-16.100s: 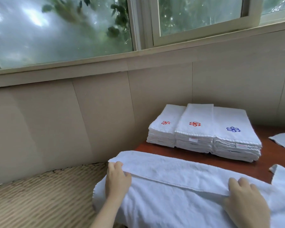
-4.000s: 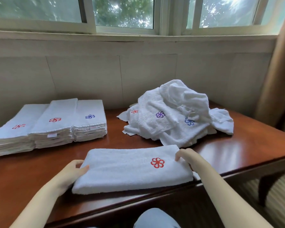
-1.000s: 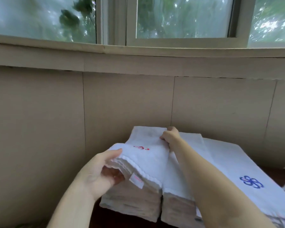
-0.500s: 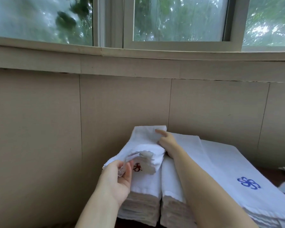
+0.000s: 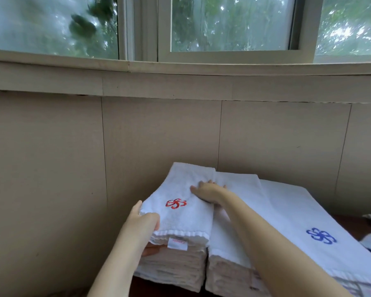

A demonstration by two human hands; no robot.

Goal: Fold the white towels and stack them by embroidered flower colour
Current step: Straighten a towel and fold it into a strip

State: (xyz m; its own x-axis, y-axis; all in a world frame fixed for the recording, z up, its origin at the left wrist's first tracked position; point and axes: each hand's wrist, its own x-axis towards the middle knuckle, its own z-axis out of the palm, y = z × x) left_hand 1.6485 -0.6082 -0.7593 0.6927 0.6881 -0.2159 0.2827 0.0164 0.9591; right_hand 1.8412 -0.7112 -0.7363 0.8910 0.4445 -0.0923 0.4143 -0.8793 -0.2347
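– Under the right hand's (image 5: 208, 192) flat fingers, what's lying there?
– The folded towel (image 5: 180, 219) with the red flower (image 5: 176, 203), topping the red-flower stack (image 5: 176, 266). Right fingers are straight, pressing its far end. The left hand (image 5: 141, 224) has its fingers curled round the near corner, thumb on top, gripping the upper layers.
– How will it handle?
– Soft, light, floppy terry, I'd judge. Lift 1 corner and the fold slumps open. Better to take the 2 ends, or the thick hemmed edge beside the left thumb.
– And beyond the right fingertips?
– The middle stack (image 5: 240, 189), touching this pile, then the blue-flower stack (image 5: 319, 235) past the right forearm. That's 3 piles packed close, so a nudge could skew them.
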